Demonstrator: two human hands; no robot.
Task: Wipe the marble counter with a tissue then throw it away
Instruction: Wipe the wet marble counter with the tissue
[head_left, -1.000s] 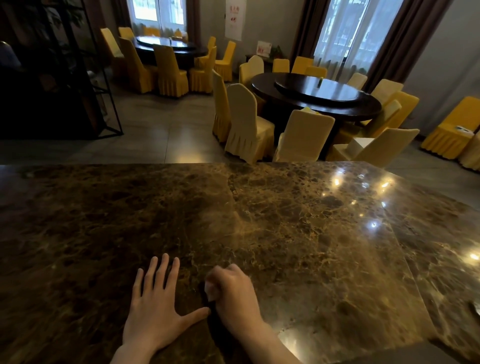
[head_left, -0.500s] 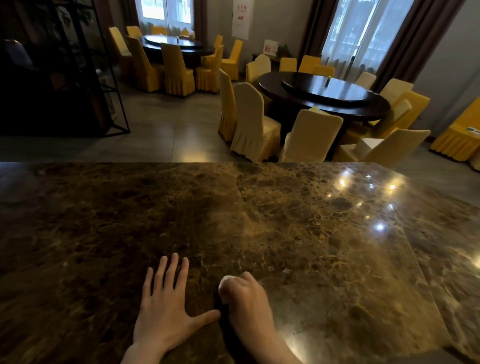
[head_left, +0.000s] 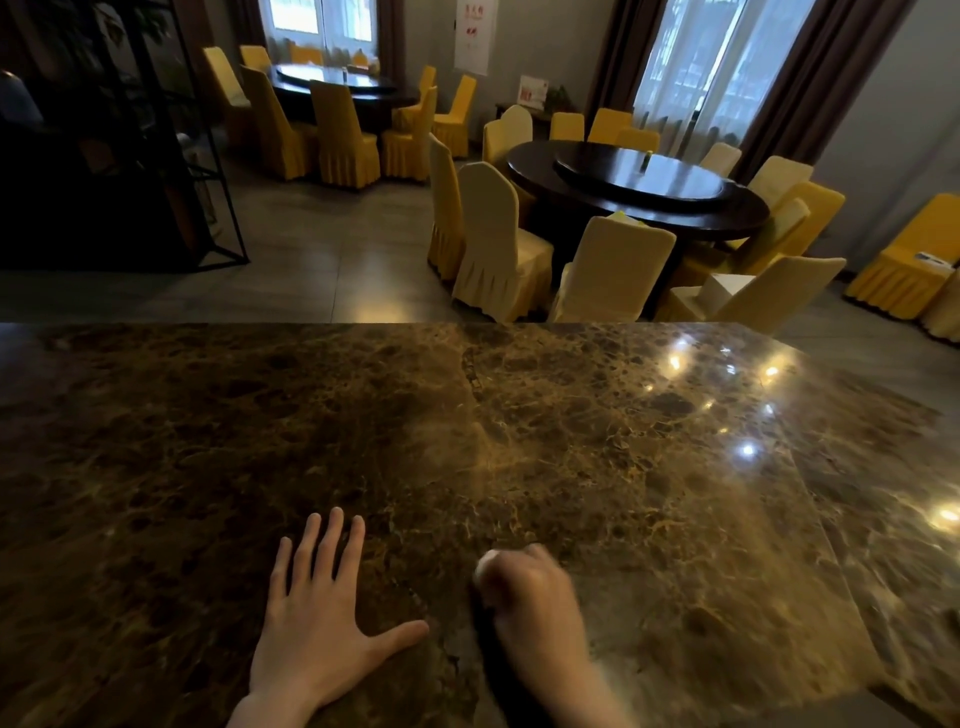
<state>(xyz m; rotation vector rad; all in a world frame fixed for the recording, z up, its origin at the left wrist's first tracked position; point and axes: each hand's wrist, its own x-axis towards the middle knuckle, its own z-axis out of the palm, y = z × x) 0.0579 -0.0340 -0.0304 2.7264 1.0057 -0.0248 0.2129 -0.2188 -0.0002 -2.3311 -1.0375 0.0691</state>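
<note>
Marble counter (head_left: 571, 441): polished brown slab, gold veining, glossy with lamp glints; straight far edge, wide bare surface ahead and to both sides. Left hand (head_left: 317, 623): flat, fingers spread, holding nothing. Right hand (head_left: 530, 597): blurred, clenched over white tissue (head_left: 485, 564), pressed to stone near the front edge.

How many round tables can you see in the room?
2. One round table stands past the counter, on the right near the window. The other round table is farther back on the left. More may be out of view.
</note>
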